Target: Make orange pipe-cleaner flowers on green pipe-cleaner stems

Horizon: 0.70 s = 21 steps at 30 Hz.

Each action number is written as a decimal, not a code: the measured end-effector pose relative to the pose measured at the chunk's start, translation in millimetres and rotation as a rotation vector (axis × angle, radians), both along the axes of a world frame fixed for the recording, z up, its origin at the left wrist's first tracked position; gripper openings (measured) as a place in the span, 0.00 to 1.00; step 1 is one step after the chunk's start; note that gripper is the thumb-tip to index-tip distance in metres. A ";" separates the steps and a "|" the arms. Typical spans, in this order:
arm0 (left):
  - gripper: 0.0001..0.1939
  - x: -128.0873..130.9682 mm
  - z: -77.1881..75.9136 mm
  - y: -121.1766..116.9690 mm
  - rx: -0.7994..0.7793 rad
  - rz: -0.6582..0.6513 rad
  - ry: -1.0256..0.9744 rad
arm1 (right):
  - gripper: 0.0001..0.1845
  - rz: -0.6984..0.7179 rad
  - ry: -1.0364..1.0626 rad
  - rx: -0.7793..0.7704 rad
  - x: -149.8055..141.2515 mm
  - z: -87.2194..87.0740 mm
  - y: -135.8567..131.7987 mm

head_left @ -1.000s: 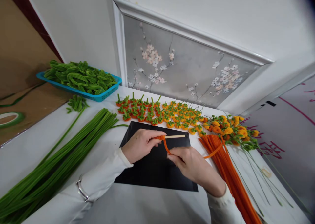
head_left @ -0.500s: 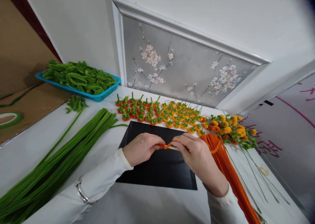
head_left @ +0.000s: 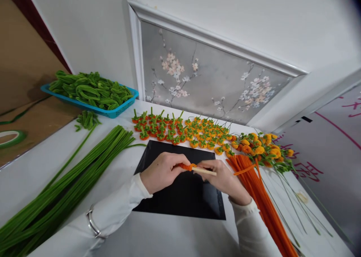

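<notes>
Left hand (head_left: 162,172) pinches orange coil (head_left: 186,167) on stick (head_left: 204,171), right hand (head_left: 222,178) grasps its strand; both above black mat (head_left: 180,196).

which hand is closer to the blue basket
Left. The left hand is over the black mat, to the right of the blue basket and closer to the camera; the right hand is farther right, by the mat's right edge.

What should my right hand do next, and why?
Probably wrap another turn with the right hand: the left hand pinches the orange chenille coil on the wooden stick, whose end beyond the coil is bare.
</notes>
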<state>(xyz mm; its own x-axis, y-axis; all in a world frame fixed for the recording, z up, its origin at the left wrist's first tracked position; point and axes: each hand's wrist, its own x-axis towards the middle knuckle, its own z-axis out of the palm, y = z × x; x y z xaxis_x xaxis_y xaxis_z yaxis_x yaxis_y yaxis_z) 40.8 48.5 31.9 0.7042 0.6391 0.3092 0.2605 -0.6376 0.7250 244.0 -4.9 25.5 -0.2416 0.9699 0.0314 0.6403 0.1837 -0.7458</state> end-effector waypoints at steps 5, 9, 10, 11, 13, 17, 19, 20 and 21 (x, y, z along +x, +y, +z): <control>0.08 0.0 1.0 2.2 -0.111 0.106 0.043 | 0.20 0.009 -0.144 0.026 -14.0 2.8 -9.4; 0.07 -0.5 0.8 3.7 -0.166 0.087 0.037 | 0.19 -0.009 -0.261 0.086 -19.3 5.6 -14.8; 0.08 -0.7 0.4 4.3 -0.210 0.070 0.020 | 0.18 -0.013 -0.280 0.090 -19.3 5.9 -15.7; 0.10 -0.8 0.0 5.1 -0.259 0.051 0.006 | 0.18 -0.015 -0.295 0.092 -19.1 6.1 -16.3; 0.12 -1.0 -0.2 6.9 -0.328 0.013 -0.009 | 0.17 -0.018 -0.314 0.098 -17.9 7.0 -17.2; 0.12 -1.3 1.3 9.8 -0.297 -0.028 -0.011 | 0.16 -0.029 -0.362 0.115 -17.6 11.7 -19.6; 0.13 -1.3 0.8 10.1 -0.263 -0.004 -0.008 | 0.14 -0.022 -0.400 0.131 -20.3 15.2 -22.4; 0.12 -1.3 -0.1 10.0 -0.237 0.021 -0.003 | 0.13 -0.011 -0.428 0.142 -22.4 17.0 -24.1; 0.12 -1.3 -1.4 9.7 -0.202 0.049 0.006 | 0.12 -0.001 -0.466 0.155 -24.9 18.8 -26.0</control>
